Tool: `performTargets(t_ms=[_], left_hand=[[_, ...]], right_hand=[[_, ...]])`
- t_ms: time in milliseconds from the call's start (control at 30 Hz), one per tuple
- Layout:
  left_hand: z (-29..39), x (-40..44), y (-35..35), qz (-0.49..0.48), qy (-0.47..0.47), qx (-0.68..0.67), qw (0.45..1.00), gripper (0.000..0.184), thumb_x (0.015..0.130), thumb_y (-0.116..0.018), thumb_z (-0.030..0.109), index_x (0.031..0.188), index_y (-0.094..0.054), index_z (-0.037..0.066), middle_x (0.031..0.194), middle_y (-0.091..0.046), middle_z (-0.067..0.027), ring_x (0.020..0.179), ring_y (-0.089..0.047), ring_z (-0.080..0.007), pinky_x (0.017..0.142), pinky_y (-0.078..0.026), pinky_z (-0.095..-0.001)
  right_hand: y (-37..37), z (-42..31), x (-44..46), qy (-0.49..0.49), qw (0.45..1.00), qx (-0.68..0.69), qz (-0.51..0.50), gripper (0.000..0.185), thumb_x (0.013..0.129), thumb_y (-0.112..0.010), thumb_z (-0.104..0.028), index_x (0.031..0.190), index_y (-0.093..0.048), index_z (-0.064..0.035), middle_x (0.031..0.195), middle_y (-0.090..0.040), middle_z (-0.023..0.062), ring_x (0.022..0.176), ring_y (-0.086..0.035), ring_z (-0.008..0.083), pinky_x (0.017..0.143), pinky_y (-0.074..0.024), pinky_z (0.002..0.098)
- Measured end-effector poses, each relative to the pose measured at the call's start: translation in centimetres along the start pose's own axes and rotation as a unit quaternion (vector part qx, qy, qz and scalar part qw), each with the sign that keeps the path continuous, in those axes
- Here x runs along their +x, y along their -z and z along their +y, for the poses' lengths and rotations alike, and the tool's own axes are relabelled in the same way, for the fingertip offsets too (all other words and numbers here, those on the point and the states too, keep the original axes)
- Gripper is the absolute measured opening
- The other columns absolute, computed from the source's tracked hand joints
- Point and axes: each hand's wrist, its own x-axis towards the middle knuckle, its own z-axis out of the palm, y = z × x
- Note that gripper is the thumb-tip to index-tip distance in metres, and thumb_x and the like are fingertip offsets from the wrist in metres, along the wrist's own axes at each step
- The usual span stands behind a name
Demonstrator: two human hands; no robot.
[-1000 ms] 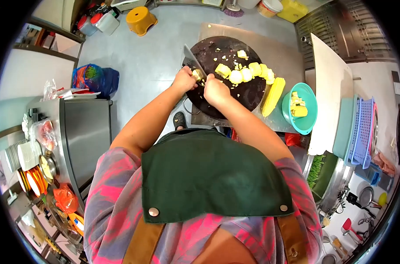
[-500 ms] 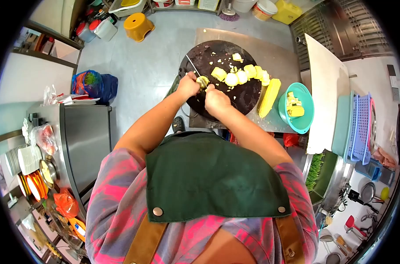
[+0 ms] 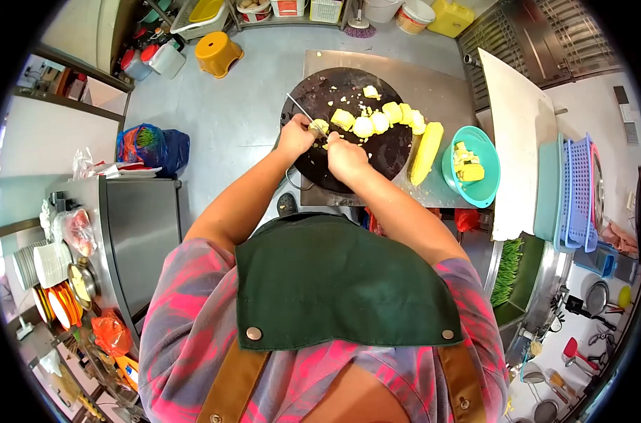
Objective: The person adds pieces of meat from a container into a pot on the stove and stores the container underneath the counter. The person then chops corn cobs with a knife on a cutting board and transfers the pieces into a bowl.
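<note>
My right hand is closed around the handle of a knife, whose thin blade points up and to the left. Against the blade lies a piece of corn, and my left hand grips it from the left side. Both rest over a dark round chopping board. A curved row of cut corn chunks stretches across the board to the right, with loose crumbs around it. One more chunk sits near the far edge. A whole corn cob lies right of the board.
A teal bowl holding corn pieces stands on the metal table at the right. A white upright panel borders that side. On the floor at the left are a yellow stool and a blue bag.
The view has shifted slightly. Both hands, the knife and the corn keep nearly the same places on the board.
</note>
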Motion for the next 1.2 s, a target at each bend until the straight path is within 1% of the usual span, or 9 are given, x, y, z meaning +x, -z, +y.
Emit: performTargets(t_ms=[67, 167, 300, 433, 533, 600, 700, 1033, 1200], left_hand=[[-1.3, 0.6, -0.5, -0.025, -0.003, -0.019, 0.999, 0.025, 0.068, -0.068, 0.015, 0.087, -0.058, 0.002, 0.079, -0.064, -0.0144, 0.075, -0.063, -0.0264, 0.069, -0.049, -0.0338], [-1.5, 0.8, -0.6, -0.054, -0.052, -0.045, 0.996, 0.022, 0.074, -0.066, 0.008, 0.089, -0.051, 0.002, 0.065, -0.057, -0.0082, 0.052, -0.057, -0.0140, 0.046, -0.045, -0.0259], [2.6, -1.6, 1.2, -0.079, 0.112, -0.096, 0.986, 0.022, 0.073, -0.069, 0.013, 0.085, -0.053, 0.002, 0.063, -0.058, -0.0090, 0.054, -0.060, -0.0185, 0.049, -0.047, -0.0290], [1.3, -2.0, 1.3, 0.059, -0.144, 0.166, 0.974, 0.031, 0.071, -0.071, 0.023, 0.088, -0.059, 0.000, 0.077, -0.059, -0.0123, 0.073, -0.060, -0.0256, 0.069, -0.048, -0.0344], [2.1, -1.3, 1.3, -0.020, -0.241, 0.089, 0.966, 0.031, 0.071, -0.071, 0.023, 0.093, -0.061, 0.004, 0.082, -0.059, -0.0121, 0.077, -0.058, -0.0248, 0.071, -0.047, -0.0333], [2.7, -1.8, 1.4, -0.068, -0.126, 0.101, 0.985, 0.023, 0.076, -0.068, 0.017, 0.092, -0.059, 0.003, 0.073, -0.061, -0.0094, 0.067, -0.062, -0.0216, 0.062, -0.050, -0.0315], [2.0, -3.0, 0.3, -0.111, 0.134, -0.208, 0.962, 0.012, 0.083, -0.062, 0.010, 0.081, -0.053, 0.004, 0.071, -0.062, -0.0091, 0.059, -0.064, -0.0166, 0.049, -0.051, -0.0261], [0.9, -4.8, 0.0, -0.056, 0.111, -0.211, 0.970, 0.007, 0.083, -0.057, 0.005, 0.083, -0.056, -0.001, 0.072, -0.063, -0.0101, 0.062, -0.065, -0.0177, 0.053, -0.051, -0.0267], [0.2, -4.2, -1.1, -0.026, 0.084, -0.200, 0.976, 0.011, 0.080, -0.062, 0.006, 0.084, -0.055, -0.001, 0.072, -0.063, -0.0102, 0.062, -0.065, -0.0176, 0.051, -0.051, -0.0268]], right_hand=[[0.4, -0.7, -0.9, -0.016, 1.000, 0.007, -0.016, 0.019, 0.083, -0.042, -0.008, 0.098, -0.047, 0.0034, 0.092, -0.063, 0.0251, 0.087, -0.063, 0.0370, 0.076, -0.0500, 0.0446], [1.1, -0.5, -1.5, -0.031, 0.999, 0.028, -0.031, 0.021, 0.082, -0.044, -0.009, 0.098, -0.047, 0.0045, 0.095, -0.062, 0.0257, 0.091, -0.062, 0.0363, 0.079, -0.0494, 0.0433], [2.6, 1.0, -1.8, -0.060, 0.993, 0.079, 0.058, 0.022, 0.083, -0.044, -0.011, 0.099, -0.048, 0.0037, 0.085, -0.062, 0.0263, 0.083, -0.062, 0.0391, 0.074, -0.0486, 0.0463], [3.3, 1.8, -1.8, -0.065, 0.986, 0.096, 0.120, 0.025, 0.087, -0.045, -0.016, 0.102, -0.047, 0.0034, 0.079, -0.062, 0.0258, 0.078, -0.061, 0.0401, 0.071, -0.0477, 0.0476], [3.3, 1.7, -1.8, -0.064, 0.986, 0.094, 0.125, 0.024, 0.086, -0.045, -0.016, 0.101, -0.046, 0.0032, 0.078, -0.062, 0.0262, 0.077, -0.061, 0.0403, 0.071, -0.0477, 0.0480], [3.2, 1.4, -1.8, -0.057, 0.987, 0.087, 0.118, 0.024, 0.086, -0.045, -0.016, 0.101, -0.045, 0.0030, 0.078, -0.062, 0.0263, 0.077, -0.061, 0.0403, 0.071, -0.0478, 0.0481], [2.8, 0.5, -1.9, -0.050, 0.990, 0.085, 0.097, 0.025, 0.086, -0.046, -0.016, 0.101, -0.043, 0.0024, 0.080, -0.062, 0.0258, 0.077, -0.061, 0.0404, 0.071, -0.0479, 0.0484], [5.0, -2.3, -2.7, -0.038, 0.993, 0.075, 0.088, 0.023, 0.082, -0.048, -0.013, 0.100, -0.044, 0.0014, 0.086, -0.063, 0.0242, 0.082, -0.063, 0.0384, 0.073, -0.0489, 0.0459], [-0.5, 0.0, 0.8, -0.068, 0.997, 0.038, 0.009, 0.021, 0.082, -0.045, -0.011, 0.098, -0.046, 0.0032, 0.093, -0.062, 0.0270, 0.090, -0.061, 0.0398, 0.078, -0.0482, 0.0461]])
